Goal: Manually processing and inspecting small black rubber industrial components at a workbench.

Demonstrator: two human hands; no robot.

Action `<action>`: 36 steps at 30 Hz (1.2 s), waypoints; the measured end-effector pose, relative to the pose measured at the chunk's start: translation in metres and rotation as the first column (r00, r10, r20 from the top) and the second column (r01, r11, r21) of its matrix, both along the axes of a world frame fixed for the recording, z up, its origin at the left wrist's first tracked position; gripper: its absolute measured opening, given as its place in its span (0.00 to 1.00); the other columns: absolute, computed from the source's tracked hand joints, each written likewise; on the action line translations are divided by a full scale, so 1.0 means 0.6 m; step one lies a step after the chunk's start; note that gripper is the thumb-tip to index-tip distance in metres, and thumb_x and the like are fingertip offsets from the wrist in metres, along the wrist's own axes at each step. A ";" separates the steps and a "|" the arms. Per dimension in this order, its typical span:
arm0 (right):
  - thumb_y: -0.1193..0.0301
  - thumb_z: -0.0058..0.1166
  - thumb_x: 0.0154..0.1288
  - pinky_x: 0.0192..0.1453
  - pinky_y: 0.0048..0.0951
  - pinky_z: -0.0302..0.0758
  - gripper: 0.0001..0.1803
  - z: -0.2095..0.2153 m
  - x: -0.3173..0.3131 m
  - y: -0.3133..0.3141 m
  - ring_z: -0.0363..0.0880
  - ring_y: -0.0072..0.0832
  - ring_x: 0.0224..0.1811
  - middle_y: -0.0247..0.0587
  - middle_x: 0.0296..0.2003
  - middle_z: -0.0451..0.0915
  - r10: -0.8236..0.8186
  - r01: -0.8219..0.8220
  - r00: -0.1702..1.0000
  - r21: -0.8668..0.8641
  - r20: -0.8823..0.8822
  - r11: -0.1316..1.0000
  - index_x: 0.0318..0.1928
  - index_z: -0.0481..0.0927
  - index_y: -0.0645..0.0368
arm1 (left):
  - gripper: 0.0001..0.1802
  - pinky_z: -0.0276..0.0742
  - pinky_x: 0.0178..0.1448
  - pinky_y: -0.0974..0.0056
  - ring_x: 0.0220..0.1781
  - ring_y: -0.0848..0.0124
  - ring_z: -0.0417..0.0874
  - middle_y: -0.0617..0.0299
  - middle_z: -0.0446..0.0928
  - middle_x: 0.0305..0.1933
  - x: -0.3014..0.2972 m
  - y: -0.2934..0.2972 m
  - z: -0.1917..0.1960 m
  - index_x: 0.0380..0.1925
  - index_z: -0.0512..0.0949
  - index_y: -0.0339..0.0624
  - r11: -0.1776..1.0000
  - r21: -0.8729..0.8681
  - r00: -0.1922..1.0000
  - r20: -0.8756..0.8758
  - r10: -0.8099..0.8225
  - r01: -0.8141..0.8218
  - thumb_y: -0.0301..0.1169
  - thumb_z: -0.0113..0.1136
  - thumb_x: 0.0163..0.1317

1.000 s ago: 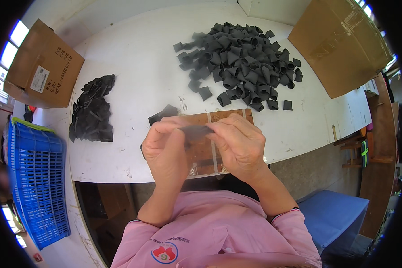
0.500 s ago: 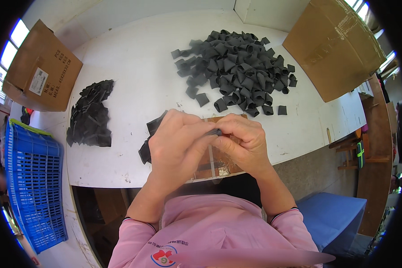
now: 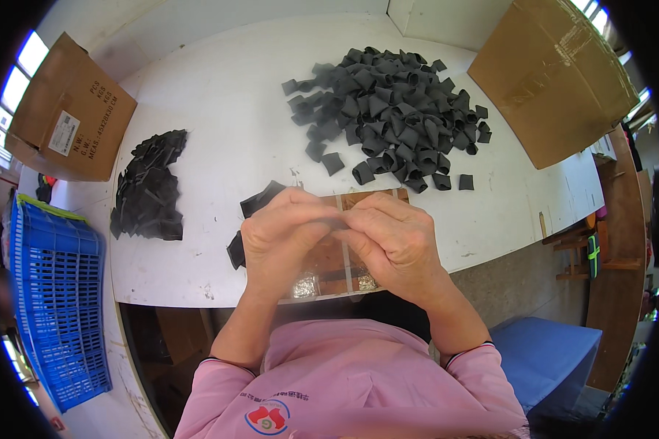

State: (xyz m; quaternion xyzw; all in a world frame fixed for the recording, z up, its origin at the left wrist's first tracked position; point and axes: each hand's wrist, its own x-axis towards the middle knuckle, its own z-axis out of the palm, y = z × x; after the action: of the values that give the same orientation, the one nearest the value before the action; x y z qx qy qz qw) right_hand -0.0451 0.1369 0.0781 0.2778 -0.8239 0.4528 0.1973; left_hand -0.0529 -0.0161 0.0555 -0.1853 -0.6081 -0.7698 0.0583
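My left hand (image 3: 282, 238) and my right hand (image 3: 392, 241) meet over the table's front part, fingers pinched together. Between them is a small dark grey fabric piece (image 3: 335, 224), mostly hidden by the fingers. Below them lies a brown board (image 3: 321, 265) with strips of clear tape across it. Beside my left hand, a flat dark fabric piece (image 3: 262, 197) and another dark piece (image 3: 236, 250) rest on the table, partly covered by the hand. Farther off sits a large heap of dark grey fabric tubes (image 3: 395, 110).
A pile of flat black fabric pieces (image 3: 150, 186) lies on the white table (image 3: 227, 110) at left. Cardboard boxes stand at the back left (image 3: 73, 110) and back right (image 3: 549, 80). A blue basket (image 3: 58, 300) is left of the table; a blue bin (image 3: 542, 358) is at lower right.
My hands have drawn closer together, and less of the dark fabric piece shows between the fingers. More of the brown board has come into sight below them.
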 end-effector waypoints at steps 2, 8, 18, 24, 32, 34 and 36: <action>0.77 0.56 0.47 0.25 0.28 0.68 0.05 -0.019 0.001 -0.001 0.71 0.32 0.23 0.38 0.21 0.71 0.006 -0.004 0.999 -0.054 0.035 0.999 0.27 0.74 0.62 | 0.10 0.69 0.31 0.75 0.29 0.78 0.72 0.64 0.73 0.27 0.001 -0.002 -0.003 0.30 0.79 0.37 0.995 -0.094 0.999 -0.035 0.024 -0.028 0.16 0.56 0.45; 0.77 0.56 0.48 0.24 0.28 0.67 0.05 -0.026 -0.003 -0.012 0.70 0.34 0.22 0.39 0.20 0.70 -0.039 0.038 0.999 -0.058 -0.016 0.998 0.25 0.73 0.62 | 0.11 0.68 0.31 0.75 0.28 0.76 0.72 0.63 0.73 0.27 -0.004 -0.007 -0.003 0.28 0.80 0.39 0.959 -0.258 0.991 -0.095 0.096 -0.118 0.17 0.57 0.42; 0.69 0.44 0.62 0.23 0.12 0.63 0.11 -0.040 -0.045 0.043 0.66 0.11 0.20 0.31 0.21 0.73 0.119 0.277 0.751 -0.474 0.649 0.836 0.35 0.76 0.64 | 0.15 0.71 0.40 0.66 0.33 0.63 0.75 0.53 0.73 0.31 -0.083 -0.051 -0.131 0.36 0.73 0.32 0.438 -0.805 0.908 -0.284 0.309 -0.400 0.27 0.59 0.47; 0.68 0.45 0.62 0.26 0.16 0.66 0.12 -0.089 0.045 0.024 0.67 0.14 0.21 0.30 0.20 0.73 0.186 0.218 0.600 -0.383 0.778 0.898 0.33 0.76 0.65 | 0.05 0.71 0.38 0.58 0.32 0.53 0.72 0.46 0.70 0.26 -0.114 -0.071 -0.202 0.25 0.70 0.30 0.029 -0.958 0.951 -0.279 0.133 -0.285 0.23 0.51 0.50; 0.69 0.56 0.54 0.29 0.19 0.68 0.12 -0.113 0.080 -0.022 0.71 0.19 0.23 0.36 0.22 0.74 0.124 0.201 0.710 -0.369 0.693 0.908 0.34 0.74 0.66 | 0.06 0.70 0.40 0.61 0.36 0.66 0.73 0.58 0.74 0.36 -0.001 -0.037 -0.084 0.32 0.73 0.38 0.975 0.085 0.778 0.618 0.110 -0.206 0.28 0.48 0.58; 0.70 0.57 0.53 0.28 0.19 0.68 0.12 -0.103 0.081 -0.040 0.71 0.19 0.23 0.37 0.23 0.74 0.091 0.176 0.776 -0.353 0.624 0.919 0.34 0.74 0.66 | 0.10 0.70 0.46 0.60 0.40 0.65 0.74 0.57 0.74 0.41 0.040 -0.028 -0.087 0.37 0.71 0.38 0.776 0.608 0.690 0.635 -0.348 -0.168 0.31 0.48 0.60; 0.74 0.58 0.51 0.28 0.20 0.68 0.11 -0.105 0.084 -0.056 0.72 0.23 0.23 0.38 0.25 0.74 0.014 0.176 0.864 -0.329 0.504 0.928 0.34 0.74 0.67 | 0.12 0.67 0.52 0.59 0.44 0.64 0.73 0.57 0.73 0.42 0.074 0.000 -0.088 0.41 0.70 0.37 0.672 0.705 0.652 0.622 -0.433 -0.226 0.32 0.49 0.59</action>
State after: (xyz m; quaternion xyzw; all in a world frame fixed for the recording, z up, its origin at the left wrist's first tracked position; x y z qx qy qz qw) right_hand 0.0053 0.1033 0.0150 0.0748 -0.7593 0.6448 0.0457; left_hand -0.0086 -0.0159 0.0027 0.1509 -0.2008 -0.9514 -0.1780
